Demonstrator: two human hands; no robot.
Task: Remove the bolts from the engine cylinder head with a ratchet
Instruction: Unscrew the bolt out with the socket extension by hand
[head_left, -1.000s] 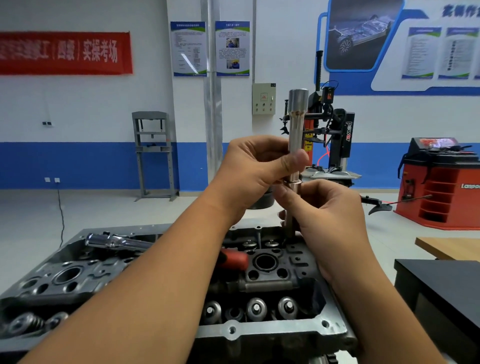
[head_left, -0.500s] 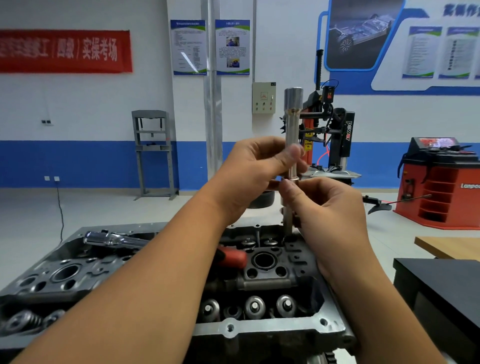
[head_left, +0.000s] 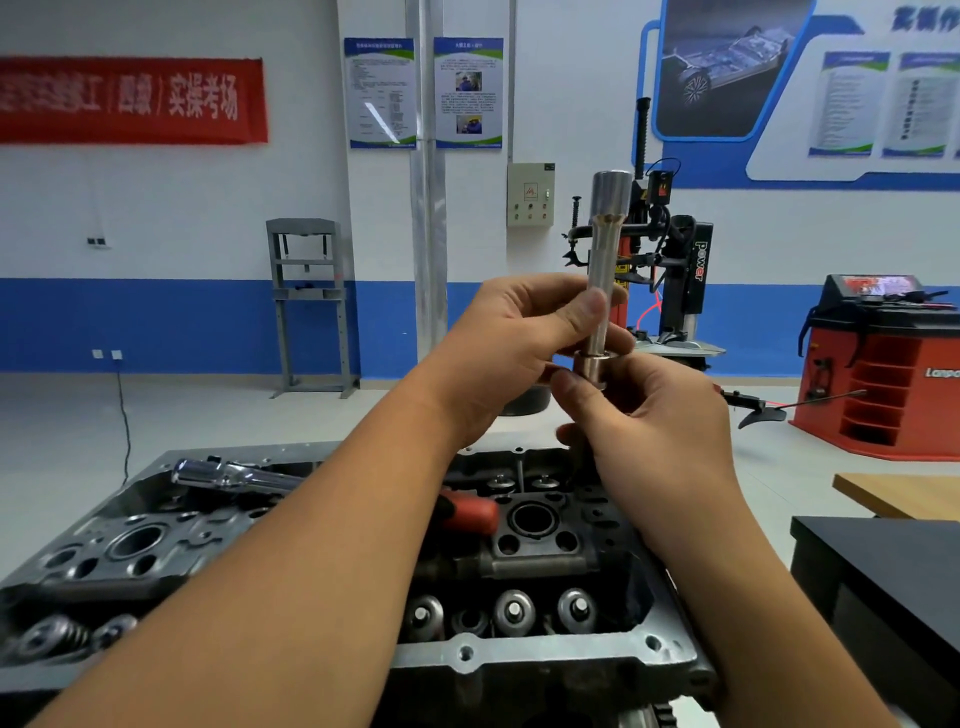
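Grey cast-metal engine cylinder head (head_left: 519, 660) lies low in view, under both my forearms. My left hand (head_left: 514, 353) curls round a long polished steel socket (head_left: 605, 270), held upright above the head; thumb on its shaft. My right hand (head_left: 660, 415) pinches the thicker steel collar (head_left: 592, 369) at its lower end w/ fingertips. Chrome ratchet w/ red grip (head_left: 234, 475) rests on the head, partly hidden by my left arm. Bkgd: orange-red wheel balancer (head_left: 883, 374), black tyre changer (head_left: 680, 270).

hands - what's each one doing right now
Left hand: grips the long socket upright.
Right hand: pinches the bolt at the socket's lower end.
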